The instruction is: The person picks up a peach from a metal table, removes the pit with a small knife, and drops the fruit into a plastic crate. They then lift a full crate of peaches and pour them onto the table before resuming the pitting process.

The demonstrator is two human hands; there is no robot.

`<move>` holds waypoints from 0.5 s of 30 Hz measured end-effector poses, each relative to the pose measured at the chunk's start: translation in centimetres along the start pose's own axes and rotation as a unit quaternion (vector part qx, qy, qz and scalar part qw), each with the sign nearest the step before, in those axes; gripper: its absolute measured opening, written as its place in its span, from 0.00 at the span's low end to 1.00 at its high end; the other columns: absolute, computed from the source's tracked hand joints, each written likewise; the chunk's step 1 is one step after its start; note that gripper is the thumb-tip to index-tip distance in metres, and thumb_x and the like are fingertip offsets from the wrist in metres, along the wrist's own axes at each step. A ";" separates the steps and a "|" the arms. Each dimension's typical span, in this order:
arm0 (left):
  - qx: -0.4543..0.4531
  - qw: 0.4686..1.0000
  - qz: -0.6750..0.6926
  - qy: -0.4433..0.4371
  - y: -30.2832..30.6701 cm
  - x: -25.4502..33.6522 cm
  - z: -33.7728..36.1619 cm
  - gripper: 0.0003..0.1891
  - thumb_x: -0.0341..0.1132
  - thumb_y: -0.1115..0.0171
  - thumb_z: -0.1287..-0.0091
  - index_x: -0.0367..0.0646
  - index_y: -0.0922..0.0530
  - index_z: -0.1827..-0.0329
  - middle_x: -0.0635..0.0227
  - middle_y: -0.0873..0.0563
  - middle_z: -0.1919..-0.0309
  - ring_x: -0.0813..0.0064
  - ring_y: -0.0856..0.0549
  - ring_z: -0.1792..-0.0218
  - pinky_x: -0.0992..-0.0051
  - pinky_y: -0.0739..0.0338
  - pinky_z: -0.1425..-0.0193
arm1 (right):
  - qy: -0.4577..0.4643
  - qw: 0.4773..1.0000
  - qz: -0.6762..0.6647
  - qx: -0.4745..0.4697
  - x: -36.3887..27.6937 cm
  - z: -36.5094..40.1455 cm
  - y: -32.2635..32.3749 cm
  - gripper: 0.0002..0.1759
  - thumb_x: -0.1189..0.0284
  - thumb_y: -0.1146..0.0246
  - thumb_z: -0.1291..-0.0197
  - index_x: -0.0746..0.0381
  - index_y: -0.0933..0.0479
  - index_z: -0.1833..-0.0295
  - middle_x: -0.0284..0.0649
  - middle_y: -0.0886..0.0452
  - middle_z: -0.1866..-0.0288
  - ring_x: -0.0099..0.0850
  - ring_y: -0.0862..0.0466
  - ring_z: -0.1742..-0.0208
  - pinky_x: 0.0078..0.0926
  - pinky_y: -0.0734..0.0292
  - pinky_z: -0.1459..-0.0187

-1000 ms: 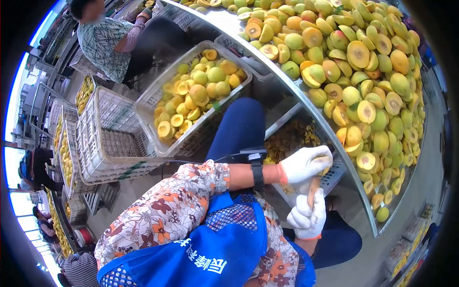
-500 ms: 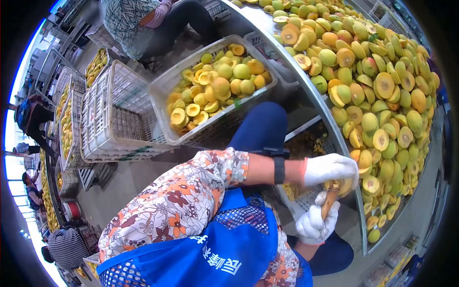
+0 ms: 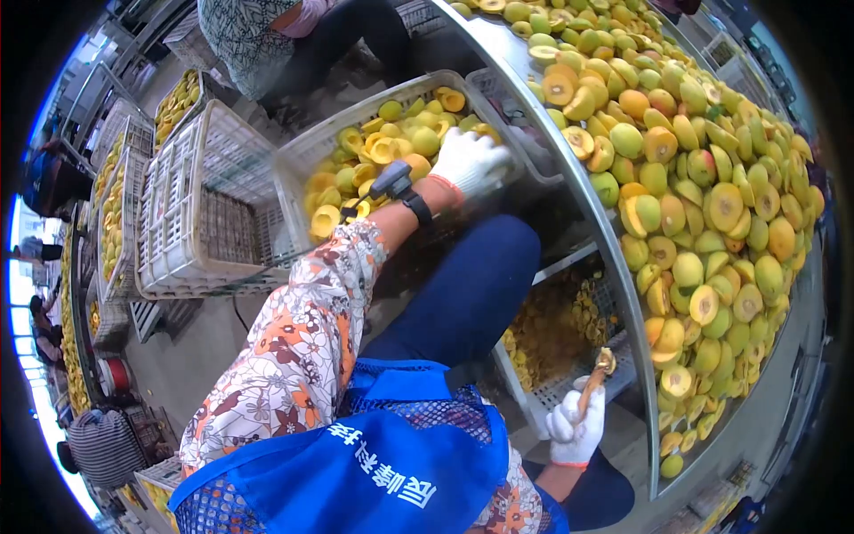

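Two white-gloved hands work on the near side of a metal-edged desk (image 3: 606, 227) heaped with yellow-green fruit (image 3: 705, 304), much of it halved. The left hand (image 3: 471, 163) reaches over the right part of a white crate (image 3: 356, 114) full of fruit pieces, many hollowed. Its fingers look loosely spread, but they are blurred, and whether they have hold of a piece cannot be told.

The right hand (image 3: 576, 427) is closed around the wooden handle (image 3: 591, 395) of a small tool, its tip (image 3: 606, 360) pointing up, near the desk edge. Something pale sits at that tip, too small to name. Below and beside it, a lower crate (image 3: 520, 396) holds brownish and yellow scraps (image 3: 553, 331).

The step in hand appears to be at the full crate, done by the left hand while the tool is held apart from it. The next move seems to call for clear fingers above the pieces, enough lift to pass the crate's rim, and a firm grip on the tool. Another person (image 3: 242, 49) sits beyond the crate.
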State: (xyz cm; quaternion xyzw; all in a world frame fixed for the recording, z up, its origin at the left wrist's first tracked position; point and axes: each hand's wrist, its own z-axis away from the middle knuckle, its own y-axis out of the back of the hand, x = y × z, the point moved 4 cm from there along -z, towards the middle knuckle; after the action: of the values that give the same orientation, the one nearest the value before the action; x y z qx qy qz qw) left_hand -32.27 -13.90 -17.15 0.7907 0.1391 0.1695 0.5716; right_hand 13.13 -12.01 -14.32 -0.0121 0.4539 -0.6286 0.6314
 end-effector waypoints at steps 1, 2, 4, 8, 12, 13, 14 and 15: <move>0.001 1.000 0.000 0.008 -1.1 -1.2 0.6 0.12 0.47 0.32 0.35 0.55 0.16 0.54 0.67 0.13 0.57 0.56 0.14 0.48 0.47 0.24 0.44 | -0.004 1.000 0.025 0.007 0.4 -0.6 -0.1 0.21 0.52 0.55 0.17 0.56 0.27 0.40 0.28 0.37 0.80 0.20 0.44 0.90 0.24 0.50 0.86; 0.043 0.998 -0.038 -0.026 -1.3 -1.8 1.3 0.11 0.47 0.32 0.37 0.57 0.16 0.55 0.69 0.14 0.54 0.56 0.16 0.45 0.45 0.27 0.45 | -0.010 0.999 0.049 0.013 0.8 -1.4 -0.1 0.21 0.51 0.54 0.17 0.56 0.27 0.41 0.28 0.37 0.80 0.20 0.44 0.90 0.24 0.50 0.86; 0.073 0.993 -0.077 -0.050 -2.1 -3.6 2.4 0.10 0.48 0.31 0.38 0.59 0.16 0.57 0.71 0.16 0.51 0.56 0.19 0.42 0.42 0.29 0.47 | -0.024 0.998 0.058 0.010 1.4 -3.1 -0.2 0.21 0.51 0.53 0.18 0.56 0.27 0.42 0.28 0.36 0.80 0.21 0.43 0.90 0.24 0.50 0.86; 0.025 0.998 -0.017 -0.047 -1.3 -5.9 4.0 0.12 0.47 0.30 0.45 0.57 0.15 0.60 0.72 0.17 0.49 0.56 0.21 0.43 0.48 0.24 0.51 | -0.035 0.995 0.088 0.022 1.2 -5.2 -2.1 0.14 0.57 0.45 0.21 0.56 0.28 0.45 0.32 0.33 0.79 0.24 0.39 0.89 0.25 0.44 0.87; -0.093 0.994 0.006 0.060 1.0 -11.0 7.9 0.16 0.49 0.30 0.46 0.57 0.13 0.55 0.67 0.19 0.37 0.52 0.19 0.43 0.52 0.22 0.44 | -0.018 0.983 0.179 0.043 1.1 -7.2 -4.7 0.09 0.62 0.41 0.22 0.55 0.30 0.49 0.30 0.35 0.78 0.22 0.38 0.87 0.21 0.43 0.86; -0.041 0.998 0.002 0.055 0.9 -12.5 9.3 0.17 0.48 0.29 0.47 0.56 0.13 0.55 0.63 0.20 0.35 0.50 0.19 0.44 0.52 0.22 0.43 | -0.002 0.978 0.196 0.070 1.2 -7.9 -4.8 0.08 0.64 0.41 0.23 0.55 0.32 0.50 0.29 0.35 0.78 0.21 0.37 0.86 0.21 0.44 0.86; 0.010 0.999 0.001 0.051 0.6 -13.9 11.0 0.18 0.48 0.29 0.48 0.55 0.13 0.55 0.60 0.21 0.33 0.49 0.18 0.45 0.53 0.21 0.42 | -0.003 0.978 0.197 0.074 1.5 -8.5 -5.0 0.08 0.64 0.41 0.23 0.55 0.32 0.50 0.29 0.35 0.78 0.21 0.37 0.86 0.21 0.44 0.86; -0.040 0.995 0.026 0.091 0.4 -15.1 12.7 0.19 0.48 0.29 0.48 0.56 0.13 0.52 0.58 0.23 0.31 0.47 0.18 0.44 0.52 0.22 0.39 | 0.024 0.965 0.239 0.108 1.3 -8.8 -4.7 0.08 0.64 0.42 0.23 0.55 0.32 0.49 0.29 0.35 0.77 0.21 0.36 0.85 0.21 0.44 0.86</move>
State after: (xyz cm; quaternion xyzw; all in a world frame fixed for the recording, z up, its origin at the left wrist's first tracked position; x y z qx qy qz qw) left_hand -40.46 -31.08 -22.12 0.7519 0.1631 0.2613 0.5829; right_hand 3.96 -9.18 -17.48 0.1799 0.3875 -0.5053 0.7498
